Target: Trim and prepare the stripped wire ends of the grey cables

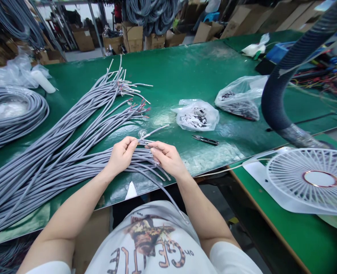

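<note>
- Presently, the left hand (122,152) is pinching 1 grey cable (157,130), frame centre.
- The right hand (167,156) is curling just beside; its grip isn't showing.
- Steady pressure is likely sparing the fine strands (142,133).

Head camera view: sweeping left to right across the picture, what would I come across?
Coil of grey cable → left hand → right hand → thread snips → plastic bag of dark parts → white fan.

Grn wkbench (185,72) w/ cardbd boxes (132,37) & metal post (96,28) bhnd.
</note>
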`<move>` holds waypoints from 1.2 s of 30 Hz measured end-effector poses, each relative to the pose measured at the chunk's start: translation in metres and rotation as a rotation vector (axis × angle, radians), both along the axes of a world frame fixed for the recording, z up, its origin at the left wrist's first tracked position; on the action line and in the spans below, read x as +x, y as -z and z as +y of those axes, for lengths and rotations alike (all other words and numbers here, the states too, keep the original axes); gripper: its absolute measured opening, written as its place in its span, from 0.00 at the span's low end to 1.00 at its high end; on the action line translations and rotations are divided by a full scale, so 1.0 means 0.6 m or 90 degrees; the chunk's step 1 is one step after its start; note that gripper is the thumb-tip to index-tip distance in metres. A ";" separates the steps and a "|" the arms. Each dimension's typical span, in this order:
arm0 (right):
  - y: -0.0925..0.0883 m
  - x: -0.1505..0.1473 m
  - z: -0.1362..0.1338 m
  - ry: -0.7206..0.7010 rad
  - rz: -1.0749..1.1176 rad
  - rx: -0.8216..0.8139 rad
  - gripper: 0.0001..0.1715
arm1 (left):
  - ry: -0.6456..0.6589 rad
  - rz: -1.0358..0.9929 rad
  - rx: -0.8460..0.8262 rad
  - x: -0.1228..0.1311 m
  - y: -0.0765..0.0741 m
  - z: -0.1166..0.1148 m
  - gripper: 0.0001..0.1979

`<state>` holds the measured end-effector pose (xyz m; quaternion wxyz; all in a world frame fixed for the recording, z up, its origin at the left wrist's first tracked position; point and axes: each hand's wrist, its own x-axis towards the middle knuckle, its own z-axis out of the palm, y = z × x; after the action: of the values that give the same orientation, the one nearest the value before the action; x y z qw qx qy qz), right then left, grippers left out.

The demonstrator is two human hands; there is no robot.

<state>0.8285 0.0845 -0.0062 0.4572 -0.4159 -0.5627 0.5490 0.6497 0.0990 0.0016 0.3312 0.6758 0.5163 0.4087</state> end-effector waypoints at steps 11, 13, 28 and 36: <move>0.000 -0.009 0.010 0.011 0.010 0.006 0.14 | -0.001 0.080 0.085 0.008 -0.003 -0.008 0.11; -0.011 -0.013 0.004 0.015 -0.038 0.051 0.13 | 0.005 0.099 0.097 0.009 0.002 -0.007 0.11; -0.035 0.043 -0.015 0.111 -0.319 0.358 0.12 | 0.031 0.010 -0.025 0.006 0.012 0.002 0.14; -0.036 0.066 -0.023 0.113 -0.459 0.433 0.11 | 0.054 0.062 0.093 0.009 0.014 -0.004 0.09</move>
<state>0.8683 0.0707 0.0156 0.3881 -0.4526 -0.7946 0.1150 0.6550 0.0965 -0.0071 0.2723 0.7383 0.4715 0.3980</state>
